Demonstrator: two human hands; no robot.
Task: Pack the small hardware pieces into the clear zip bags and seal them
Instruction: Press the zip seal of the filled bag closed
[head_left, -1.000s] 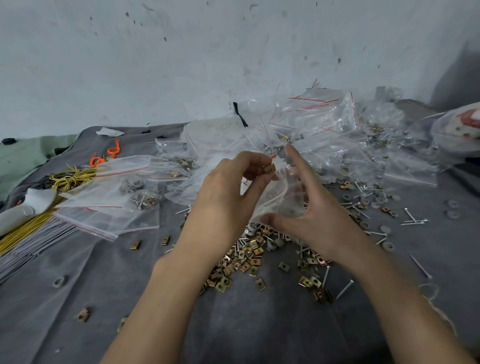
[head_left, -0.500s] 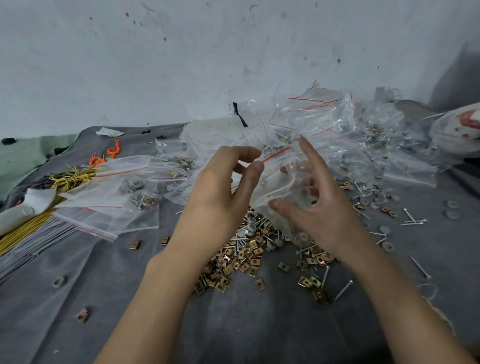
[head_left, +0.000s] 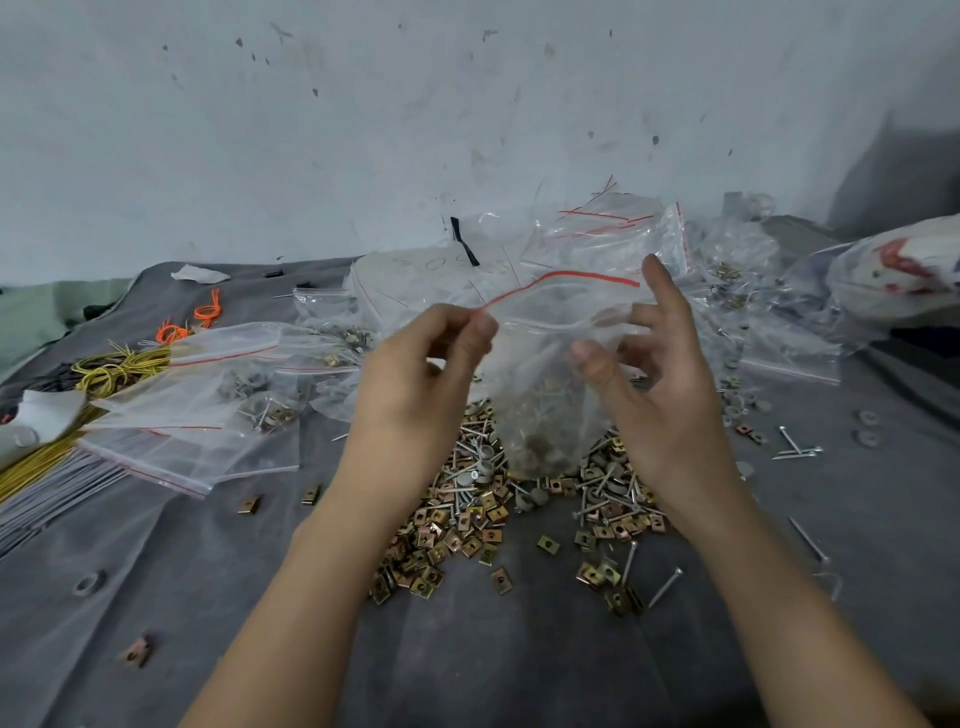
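Both hands are now standing further apart than half a second ago, and the bag (head_left: 540, 353) is being stretched wider and held higher between them. One second ago the left hand (head_left: 426, 379) was holding a brass clip at the bag mouth; that clip is no longer showing in its fingers.

1. Left hand: the thumb and forefinger are pinching the top left corner of the bag, at the end of the red strip (head_left: 571, 277). The other fingers are curling under the palm.
2. Right hand (head_left: 670, 405): the thumb (head_left: 589, 361) is pressing on the front of the bag, and curled fingers are showing through the plastic behind it, so this hand is gripping the right side. The index finger (head_left: 662, 291) is pointing straight up beside the strip's right end.
3. Bag: it is hanging upright between the hands, above the cloth (head_left: 519, 649). The strip is running across the top from hand to hand. Whether the mouth is sealed cannot be told. Small pieces (head_left: 537, 441) are lying in the bottom of the bag, blurred by the plastic.
4. Loose stock: clips (head_left: 457, 530) and screws (head_left: 608, 493) are lying in a heap on the cloth directly below the hands.
5. Empty bags (head_left: 192, 452) are lying left of the left hand, with yellow wire (head_left: 111, 366) further left. Filled bags (head_left: 613, 239) are piled beyond both hands.
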